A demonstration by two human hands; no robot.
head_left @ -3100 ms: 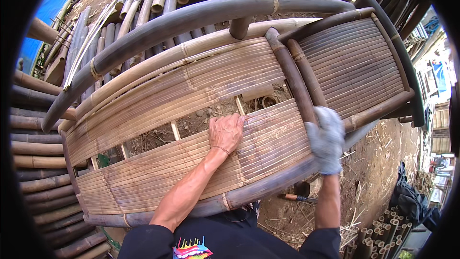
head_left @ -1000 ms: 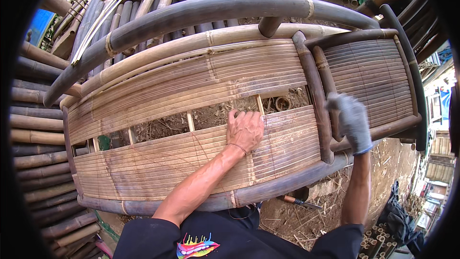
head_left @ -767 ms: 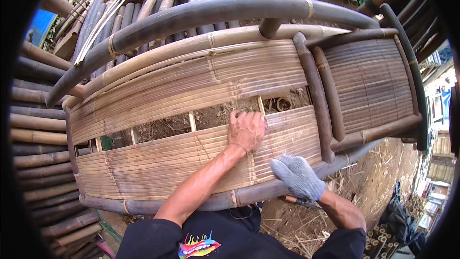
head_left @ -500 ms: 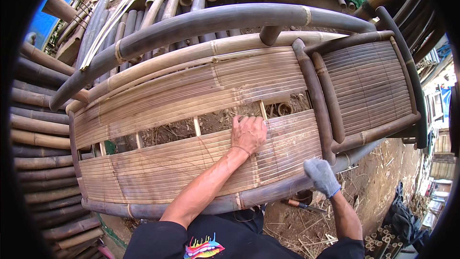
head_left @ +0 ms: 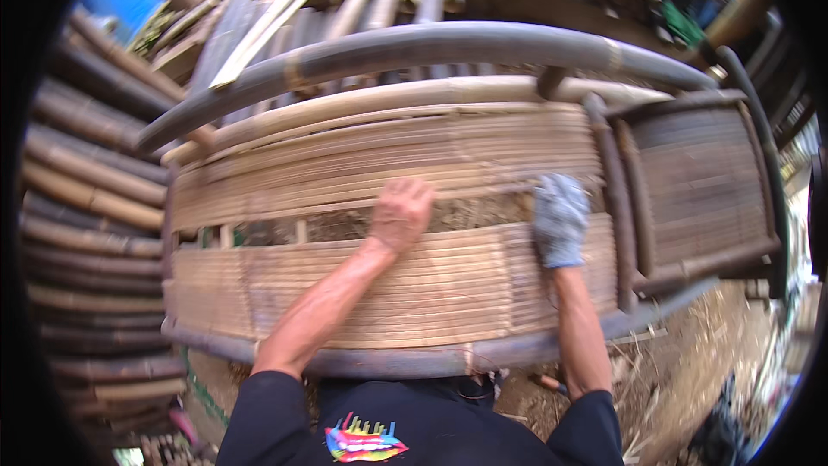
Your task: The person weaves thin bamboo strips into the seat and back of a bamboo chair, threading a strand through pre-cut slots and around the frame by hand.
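The head view looks down on a bamboo bench (head_left: 414, 293) with a seat of thin, pale split slats laid lengthwise in two curved panels, framed by thick round poles. The near rail (head_left: 414, 361) is a grey-brown culm; the far rail (head_left: 431, 47) is darker, smooth and jointed. Between the two panels runs a gap (head_left: 345, 224), crossed by short pale pegs, with straw and dirt showing through. A dark cross pole (head_left: 614, 198) divides off a smaller, browner slatted panel (head_left: 703, 181) on the right.

The left hand (head_left: 401, 211) is bare and lies flat, fingers spread, on the near panel's far edge at the gap, pinching nothing. The right hand (head_left: 561, 217) wears a grey knit glove and rests palm down on the slats just left of the cross pole; fingers look extended, though blur hides whether they curl over the edge.

Stacked bamboo poles (head_left: 86, 233) fill the left side.

Half a second ago the gloved hand was low by the near rail; now it is up on the seat. The bare hand has stayed put.
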